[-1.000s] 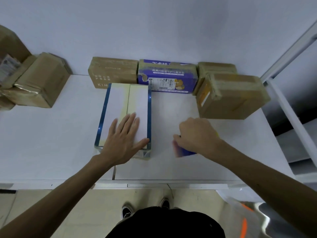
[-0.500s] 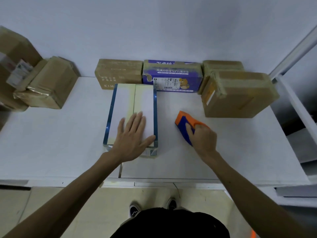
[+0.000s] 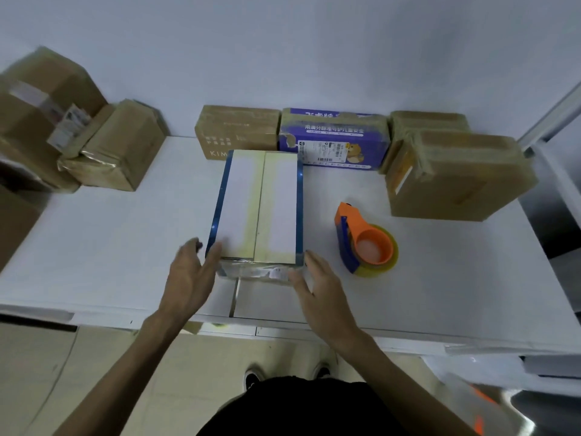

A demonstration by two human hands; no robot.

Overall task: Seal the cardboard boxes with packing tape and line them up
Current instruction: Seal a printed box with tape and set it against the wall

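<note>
A white box with blue edges (image 3: 261, 206) lies lengthwise in the middle of the white table (image 3: 125, 240), a tape strip along its centre seam. My left hand (image 3: 191, 275) is at its near left corner, fingers spread and touching the side. My right hand (image 3: 317, 284) is at its near right corner, fingers apart. The orange and blue tape dispenser (image 3: 364, 243) with a yellowish roll rests on the table to the right of the box, free of both hands.
A row stands along the back wall: a brown box (image 3: 235, 130), a purple printed box (image 3: 336, 140) and a taped brown box (image 3: 427, 124). A larger brown box (image 3: 456, 177) sits in front at right. Several brown boxes (image 3: 113, 149) are stacked at left.
My right hand set the tape dispenser down on the table and came back to the box's near right corner. My left hand slid off the box top to its near left corner.
</note>
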